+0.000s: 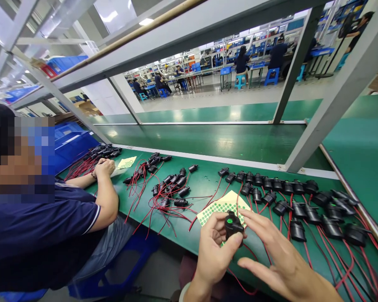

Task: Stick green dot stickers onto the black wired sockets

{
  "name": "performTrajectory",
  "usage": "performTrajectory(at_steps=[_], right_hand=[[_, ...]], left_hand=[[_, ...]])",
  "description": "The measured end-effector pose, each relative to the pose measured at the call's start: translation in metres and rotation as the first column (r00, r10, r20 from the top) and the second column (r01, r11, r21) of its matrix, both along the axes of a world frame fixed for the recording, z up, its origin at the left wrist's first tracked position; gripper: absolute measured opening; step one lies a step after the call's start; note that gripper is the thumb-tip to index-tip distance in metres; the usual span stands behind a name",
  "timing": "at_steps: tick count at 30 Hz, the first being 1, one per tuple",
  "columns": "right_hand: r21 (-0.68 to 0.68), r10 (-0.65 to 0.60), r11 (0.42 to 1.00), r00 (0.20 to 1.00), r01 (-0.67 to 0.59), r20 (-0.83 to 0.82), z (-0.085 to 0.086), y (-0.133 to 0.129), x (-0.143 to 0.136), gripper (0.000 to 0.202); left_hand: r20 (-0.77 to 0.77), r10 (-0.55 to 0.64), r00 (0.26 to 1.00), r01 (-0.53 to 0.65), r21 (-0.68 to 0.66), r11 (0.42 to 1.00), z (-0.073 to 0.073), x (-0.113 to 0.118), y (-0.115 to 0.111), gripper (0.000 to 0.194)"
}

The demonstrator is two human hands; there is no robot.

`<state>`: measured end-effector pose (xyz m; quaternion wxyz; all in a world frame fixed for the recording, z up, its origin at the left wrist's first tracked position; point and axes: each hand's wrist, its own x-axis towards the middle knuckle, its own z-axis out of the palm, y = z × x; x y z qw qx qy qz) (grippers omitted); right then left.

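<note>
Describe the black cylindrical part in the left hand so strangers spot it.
At the green workbench, find the bare left hand by the pale yellow sheet of green dots. It holds the black cylindrical part, green dot showing; neighbours lie on the workbench.

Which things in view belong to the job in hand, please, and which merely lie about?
Belonging, apparently:
black device in left grip
sheet of green dots
similar wired devices

Seemingly just nearby:
overhead blue bin
distant blue stool

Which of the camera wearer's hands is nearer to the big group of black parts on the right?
Right. The right hand, open, is on the near side of the group; the left hand is farther left, holding a separate black part.
</note>
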<state>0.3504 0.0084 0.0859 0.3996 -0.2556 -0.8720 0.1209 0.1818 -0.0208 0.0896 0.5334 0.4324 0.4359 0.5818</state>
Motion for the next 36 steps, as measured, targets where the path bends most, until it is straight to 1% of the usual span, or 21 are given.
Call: performTrajectory(at_steps=[3,5,7,9,10,12,15,18,21,23,25,27,28,30,31,33,34,36], right_hand=[[-0.009,-0.005,1.000,0.999,0.005,0.033,-0.004,0.001,0.003,0.059],[-0.031,-0.016,0.999,1.000,0.017,0.019,-0.008,0.001,0.006,0.059],[-0.079,-0.040,0.996,0.999,0.040,0.000,-0.012,0.002,0.009,0.060],[-0.163,-0.067,0.985,0.997,0.062,-0.024,-0.016,0.001,0.013,0.064],[-0.210,-0.070,0.976,0.997,0.060,-0.041,-0.017,0.001,0.014,0.066],[-0.290,-0.049,0.957,0.995,0.023,-0.085,-0.018,0.000,0.016,0.069],[-0.368,-0.001,0.928,0.990,-0.051,-0.140,-0.018,-0.002,0.019,0.069],[-0.413,0.013,0.907,0.986,-0.083,-0.168,-0.019,-0.004,0.022,0.070],[-0.448,-0.006,0.892,0.987,-0.067,-0.159,-0.023,-0.006,0.029,0.069],[-0.457,-0.042,0.889,0.993,-0.013,-0.111,-0.030,-0.005,0.039,0.067],[-0.419,-0.110,0.903,0.994,0.092,-0.020,-0.041,0.000,0.051,0.061],[-0.310,-0.215,0.921,0.971,0.236,0.101,-0.057,0.009,0.064,0.054],[-0.234,-0.269,0.925,0.951,0.300,0.156,-0.066,0.015,0.071,0.051],[-0.070,-0.370,0.916,0.898,0.395,0.237,-0.085,0.027,0.081,0.049],[-0.031,-0.398,0.908,0.882,0.418,0.252,-0.094,0.032,0.084,0.048],[0.008,-0.434,0.894,0.860,0.449,0.268,-0.107,0.040,0.089,0.047],[0.009,-0.441,0.890,0.854,0.457,0.274,-0.111,0.042,0.090,0.046],[0.016,-0.450,0.885,0.847,0.465,0.284,-0.113,0.044,0.091,0.046]], left_hand=[[0.030,-0.040,0.999,0.041,-0.045,0.998,-0.006,0.007,-0.003,0.040],[0.026,-0.069,0.997,0.071,-0.063,0.996,-0.011,0.009,-0.005,0.051],[-0.018,-0.114,0.993,0.113,-0.021,0.993,-0.016,0.009,-0.008,0.066],[-0.102,-0.165,0.981,0.171,0.055,0.984,-0.019,0.007,-0.009,0.072],[-0.147,-0.177,0.973,0.192,0.093,0.977,-0.020,0.005,-0.010,0.070],[-0.216,-0.164,0.963,0.198,0.151,0.968,-0.021,0.003,-0.011,0.061],[-0.245,-0.130,0.961,0.180,0.193,0.965,-0.022,0.003,-0.010,0.056],[-0.238,-0.157,0.959,0.197,0.157,0.968,-0.022,0.006,-0.010,0.058],[-0.196,-0.228,0.954,0.242,0.053,0.969,-0.023,0.007,-0.009,0.061],[-0.183,-0.280,0.942,0.281,-0.022,0.960,-0.024,0.005,-0.007,0.060],[-0.253,-0.296,0.921,0.288,-0.070,0.955,-0.025,0.000,-0.001,0.055],[-0.422,-0.258,0.869,0.245,-0.086,0.966,-0.026,-0.007,0.009,0.044],[-0.528,-0.221,0.820,0.211,-0.079,0.974,-0.026,-0.011,0.016,0.038],[-0.719,-0.124,0.684,0.132,-0.045,0.990,-0.028,-0.018,0.032,0.025],[-0.788,-0.078,0.611,0.094,-0.026,0.995,-0.029,-0.022,0.039,0.022],[-0.866,-0.026,0.499,0.041,-0.006,0.999,-0.032,-0.028,0.052,0.022],[-0.886,-0.027,0.463,0.033,-0.013,0.999,-0.034,-0.031,0.057,0.025],[-0.910,-0.076,0.408,0.059,-0.057,0.997,-0.038,-0.034,0.061,0.032]])
